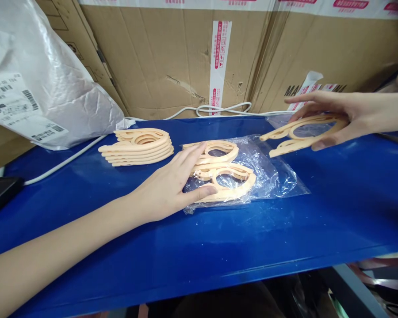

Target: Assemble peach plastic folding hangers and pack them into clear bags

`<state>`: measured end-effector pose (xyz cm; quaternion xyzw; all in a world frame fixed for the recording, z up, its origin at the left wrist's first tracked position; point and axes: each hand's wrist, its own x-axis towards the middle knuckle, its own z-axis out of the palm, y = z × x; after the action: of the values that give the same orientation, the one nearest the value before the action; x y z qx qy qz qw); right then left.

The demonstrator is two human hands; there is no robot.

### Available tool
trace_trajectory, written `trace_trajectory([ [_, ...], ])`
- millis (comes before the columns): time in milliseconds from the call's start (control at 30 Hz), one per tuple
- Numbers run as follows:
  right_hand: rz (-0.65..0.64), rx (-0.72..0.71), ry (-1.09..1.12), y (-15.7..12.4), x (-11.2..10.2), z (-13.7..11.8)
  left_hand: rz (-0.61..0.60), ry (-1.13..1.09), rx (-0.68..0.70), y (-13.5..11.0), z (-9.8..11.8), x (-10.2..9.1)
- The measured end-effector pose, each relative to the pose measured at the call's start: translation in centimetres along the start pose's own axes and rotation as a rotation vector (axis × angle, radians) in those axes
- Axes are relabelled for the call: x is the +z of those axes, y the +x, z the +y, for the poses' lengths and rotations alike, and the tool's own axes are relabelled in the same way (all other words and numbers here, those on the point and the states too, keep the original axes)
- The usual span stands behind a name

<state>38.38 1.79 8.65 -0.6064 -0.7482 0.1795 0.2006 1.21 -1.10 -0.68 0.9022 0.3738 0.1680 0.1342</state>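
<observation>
My left hand (pixel 167 187) lies over the left end of a clear plastic bag (pixel 278 179), fingers and thumb stretched apart. Inside the bag are beige folding hangers (pixel 248 183), folded up and side by side in two groups; my palm and fingers hide their left ends. To the right, my right hand (pixel 345 117) pinches another beige folding hanger (pixel 287 130) by its rounded end, fingers above and thumb below. It is held above the table, its narrower ends pointing left. Left of the bag sits a neat stack of several folding hangers (pixel 139 152).
The blue table (pixel 199 256) has its front edge below my hands. Cardboard boxes (pixel 172 62) stand along the back, with a white cable (pixel 215 108) in front. A white shipping bag (pixel 63 79) leans at the back left, and a black object (pixel 1 194) lies at the left edge.
</observation>
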Motion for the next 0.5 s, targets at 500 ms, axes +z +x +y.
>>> trace_trajectory([
  [500,-0.397,-0.33,0.167,0.5,5.3,-1.5,0.007,-0.018,0.003,0.1,0.2,-0.1],
])
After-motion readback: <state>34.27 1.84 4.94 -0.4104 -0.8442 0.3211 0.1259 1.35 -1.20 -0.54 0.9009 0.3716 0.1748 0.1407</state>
